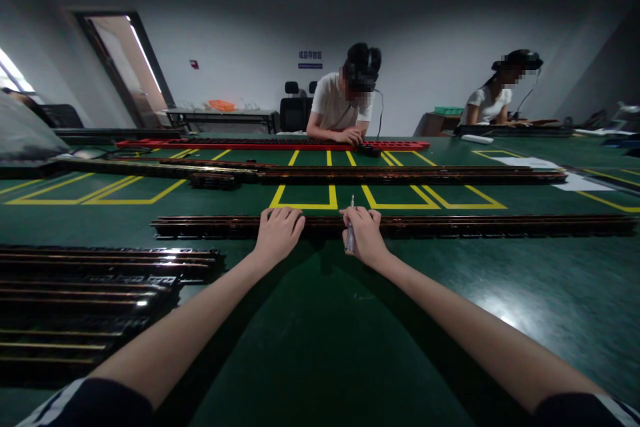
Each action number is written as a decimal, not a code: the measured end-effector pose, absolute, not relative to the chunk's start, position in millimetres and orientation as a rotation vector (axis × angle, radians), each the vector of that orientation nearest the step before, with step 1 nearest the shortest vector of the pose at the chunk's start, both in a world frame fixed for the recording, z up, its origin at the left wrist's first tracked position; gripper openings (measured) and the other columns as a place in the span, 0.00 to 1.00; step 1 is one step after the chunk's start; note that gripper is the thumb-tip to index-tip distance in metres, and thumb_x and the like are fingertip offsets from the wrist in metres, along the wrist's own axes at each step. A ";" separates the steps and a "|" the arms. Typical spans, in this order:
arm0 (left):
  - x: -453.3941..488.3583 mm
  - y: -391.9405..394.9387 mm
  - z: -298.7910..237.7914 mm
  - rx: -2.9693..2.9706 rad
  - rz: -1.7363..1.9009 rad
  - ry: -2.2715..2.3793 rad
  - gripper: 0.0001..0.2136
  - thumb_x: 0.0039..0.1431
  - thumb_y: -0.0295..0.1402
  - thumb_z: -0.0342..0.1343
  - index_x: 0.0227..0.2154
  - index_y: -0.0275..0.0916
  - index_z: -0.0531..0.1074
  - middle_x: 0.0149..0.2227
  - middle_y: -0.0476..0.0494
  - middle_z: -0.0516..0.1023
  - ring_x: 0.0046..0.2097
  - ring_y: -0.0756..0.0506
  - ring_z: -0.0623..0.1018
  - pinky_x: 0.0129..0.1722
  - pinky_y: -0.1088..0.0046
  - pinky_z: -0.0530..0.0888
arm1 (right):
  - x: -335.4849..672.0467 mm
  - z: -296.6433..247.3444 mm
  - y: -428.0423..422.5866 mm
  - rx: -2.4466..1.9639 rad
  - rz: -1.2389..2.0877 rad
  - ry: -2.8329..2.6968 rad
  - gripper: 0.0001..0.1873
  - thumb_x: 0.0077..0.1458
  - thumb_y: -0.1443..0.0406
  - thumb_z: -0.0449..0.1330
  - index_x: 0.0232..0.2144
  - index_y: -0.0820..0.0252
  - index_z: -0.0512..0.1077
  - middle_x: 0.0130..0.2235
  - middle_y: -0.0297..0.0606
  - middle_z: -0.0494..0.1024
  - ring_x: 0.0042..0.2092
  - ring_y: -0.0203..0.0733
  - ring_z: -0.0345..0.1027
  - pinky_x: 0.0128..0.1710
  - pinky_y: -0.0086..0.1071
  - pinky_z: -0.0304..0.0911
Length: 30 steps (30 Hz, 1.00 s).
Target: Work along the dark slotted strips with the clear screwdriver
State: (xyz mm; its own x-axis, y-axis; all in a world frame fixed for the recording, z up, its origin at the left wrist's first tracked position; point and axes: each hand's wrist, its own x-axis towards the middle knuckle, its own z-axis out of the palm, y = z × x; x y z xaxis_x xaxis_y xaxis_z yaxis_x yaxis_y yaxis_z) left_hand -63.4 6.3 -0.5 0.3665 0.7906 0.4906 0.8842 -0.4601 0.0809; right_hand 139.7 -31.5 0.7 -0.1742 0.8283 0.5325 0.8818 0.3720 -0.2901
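A long dark rail (pixel 450 225) with copper-coloured strips lies across the green table in front of me. My left hand (pixel 278 231) rests on it with the fingers curled over its top edge. Just to the right, my right hand (pixel 364 233) is closed round a slim silver pen-like tool (pixel 351 235) that points upward, and its fingers also touch the rail.
A stack of similar rails (pixel 100 293) lies at the near left. More long rails (pixel 400 176) and a red one (pixel 270 145) lie farther back over yellow floor-style markings (pixel 305 203). Two other people (pixel 345 103) (pixel 493 100) sit at the far side.
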 end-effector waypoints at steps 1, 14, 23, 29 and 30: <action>-63.5 6.4 -0.6 -2.428 -0.703 -1.508 0.20 0.65 0.39 0.35 0.44 0.37 0.71 0.46 0.39 0.76 0.49 0.41 0.72 0.53 0.56 0.61 | 139.2 0.7 -31.3 -1.473 -0.102 -2.018 0.09 0.45 0.75 0.53 0.29 0.57 0.60 0.44 0.46 0.75 0.48 0.50 0.65 0.47 0.42 0.51; -63.7 6.8 -1.0 -2.432 -0.692 -1.500 0.20 0.66 0.39 0.35 0.45 0.38 0.71 0.47 0.40 0.76 0.49 0.41 0.72 0.53 0.56 0.61 | 134.7 -3.1 -28.4 -1.490 -0.209 -1.908 0.12 0.44 0.77 0.51 0.29 0.56 0.58 0.40 0.44 0.76 0.43 0.49 0.67 0.44 0.43 0.53; -64.0 7.2 -1.0 -2.430 -0.709 -1.495 0.20 0.65 0.38 0.35 0.44 0.39 0.72 0.46 0.40 0.76 0.49 0.41 0.73 0.52 0.56 0.61 | 144.2 -8.3 -23.8 -1.539 -0.169 -1.755 0.08 0.51 0.74 0.48 0.28 0.55 0.58 0.40 0.43 0.77 0.44 0.50 0.66 0.44 0.43 0.55; -63.4 5.7 0.8 -2.439 -0.695 -1.519 0.20 0.65 0.38 0.35 0.44 0.38 0.71 0.46 0.40 0.76 0.49 0.41 0.72 0.53 0.57 0.61 | 142.2 -5.8 -26.6 -1.458 -0.167 -1.968 0.10 0.44 0.74 0.53 0.31 0.57 0.60 0.43 0.45 0.75 0.46 0.51 0.65 0.45 0.42 0.53; -63.3 5.5 0.9 -2.436 -0.696 -1.517 0.20 0.65 0.38 0.35 0.44 0.38 0.71 0.46 0.40 0.76 0.49 0.41 0.72 0.53 0.57 0.61 | 141.2 -4.9 -27.2 -1.472 -0.169 -1.987 0.10 0.44 0.73 0.54 0.31 0.57 0.60 0.43 0.46 0.75 0.46 0.51 0.65 0.46 0.43 0.53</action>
State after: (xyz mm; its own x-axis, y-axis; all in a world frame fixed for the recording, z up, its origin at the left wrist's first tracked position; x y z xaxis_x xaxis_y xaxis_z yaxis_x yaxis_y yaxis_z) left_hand -63.3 5.5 0.9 0.3672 0.7958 0.4816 0.8841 -0.4595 0.0851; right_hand 141.2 -27.2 -4.9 -0.1572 0.8092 0.5660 0.8933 0.3609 -0.2679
